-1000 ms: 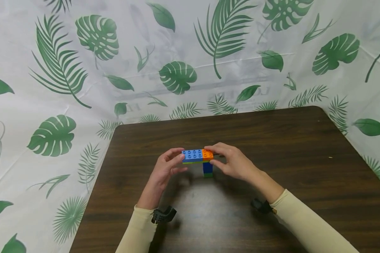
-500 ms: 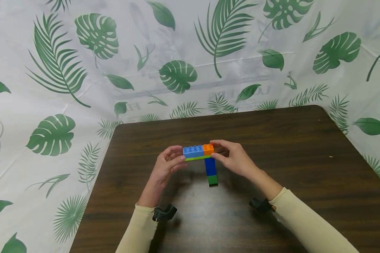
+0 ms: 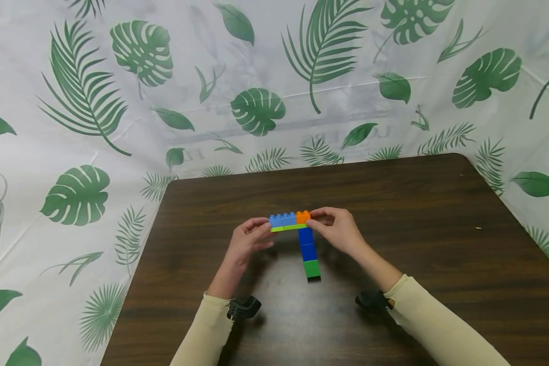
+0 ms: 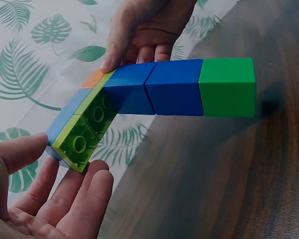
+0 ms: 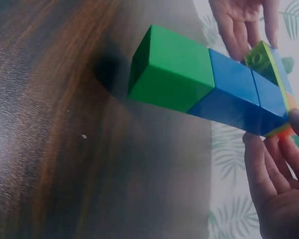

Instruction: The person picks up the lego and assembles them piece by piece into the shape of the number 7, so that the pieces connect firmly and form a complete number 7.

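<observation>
Both hands hold one L-shaped build of toy building bricks. Its top bar has a light blue brick and an orange brick over lime green bricks, whose hollow undersides show in the left wrist view. From the orange end runs a column of two dark blue bricks, finishing in a green brick. My left hand pinches the light blue end between thumb and fingers. At the orange end, my right hand grips with thumb and fingertips. The column tilts, its green end pointing toward me.
Beneath the build lies a dark wood-grain table. A white sheet with green leaf prints hangs behind it and along the sides. Black wrist cameras sit at both sleeves.
The build has tipped, so the column swings toward me and more of its blue and green bricks shows. Both hands keep hold; the left has shifted slightly right.
</observation>
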Motion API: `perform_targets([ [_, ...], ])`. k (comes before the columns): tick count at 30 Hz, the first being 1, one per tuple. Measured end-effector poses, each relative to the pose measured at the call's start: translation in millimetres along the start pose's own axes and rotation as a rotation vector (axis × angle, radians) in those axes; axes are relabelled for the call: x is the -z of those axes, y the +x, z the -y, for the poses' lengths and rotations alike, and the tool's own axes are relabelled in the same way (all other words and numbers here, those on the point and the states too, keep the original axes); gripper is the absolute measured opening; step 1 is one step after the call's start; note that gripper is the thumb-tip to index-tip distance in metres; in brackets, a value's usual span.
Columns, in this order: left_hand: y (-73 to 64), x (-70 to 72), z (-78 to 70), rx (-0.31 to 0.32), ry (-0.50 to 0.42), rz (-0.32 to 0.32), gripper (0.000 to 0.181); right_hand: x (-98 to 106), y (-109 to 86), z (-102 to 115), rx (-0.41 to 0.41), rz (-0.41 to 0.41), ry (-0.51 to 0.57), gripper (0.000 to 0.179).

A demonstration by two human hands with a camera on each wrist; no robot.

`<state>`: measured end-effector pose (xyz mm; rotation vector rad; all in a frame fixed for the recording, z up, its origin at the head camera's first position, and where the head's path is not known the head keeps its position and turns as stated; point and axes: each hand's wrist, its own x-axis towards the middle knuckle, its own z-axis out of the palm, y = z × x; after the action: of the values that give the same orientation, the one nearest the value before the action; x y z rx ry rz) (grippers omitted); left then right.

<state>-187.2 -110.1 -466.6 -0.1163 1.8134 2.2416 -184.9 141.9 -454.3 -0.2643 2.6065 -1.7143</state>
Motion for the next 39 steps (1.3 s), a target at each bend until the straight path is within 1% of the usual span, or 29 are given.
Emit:
perform_targets([
  [5, 1.3, -2.1, 5.4, 0.009, 0.029, -0.003, 0.029, -0.9, 1.2, -7.9, -0.061, 0.018, 0.068, 0.029],
  [7, 1.8, -2.2, 7.0, 0.012, 0.044, -0.003, 0.029, -1.1, 1.3, -10.8, -0.08, 0.021, 0.073, 0.029],
  [10, 1.8, -1.8, 9.0, 0.011, 0.105, -0.009, 0.031, -1.6, 1.4, -16.0, -0.095, 0.031, 0.054, 0.029],
  [14, 2.1, -1.0, 11.4, -0.004, 0.215, -0.022, 0.032, -3.6, 1.6, -21.9, -0.105, 0.047, 0.007, 0.03],
  [18, 3.8, -1.9, 13.6, 0.003, 0.294, -0.031, 0.034, -5.6, 1.3, -26.3, -0.126, 0.064, -0.043, 0.03],
  [24, 6.2, -1.6, 19.3, 0.045, 0.336, -0.005, 0.039, -8.7, 1.3, -34.6, -0.161, 0.105, -0.073, 0.032],
  [33, 5.3, -0.3, 22.7, 0.079, 0.385, 0.023, 0.041, -12.3, 1.3, -41.6, -0.21, 0.142, -0.118, 0.034],
  [39, 4.8, 1.6, 25.1, 0.097, 0.412, 0.047, 0.043, -13.9, -0.2, -43.1, -0.227, 0.153, -0.107, 0.035],
])
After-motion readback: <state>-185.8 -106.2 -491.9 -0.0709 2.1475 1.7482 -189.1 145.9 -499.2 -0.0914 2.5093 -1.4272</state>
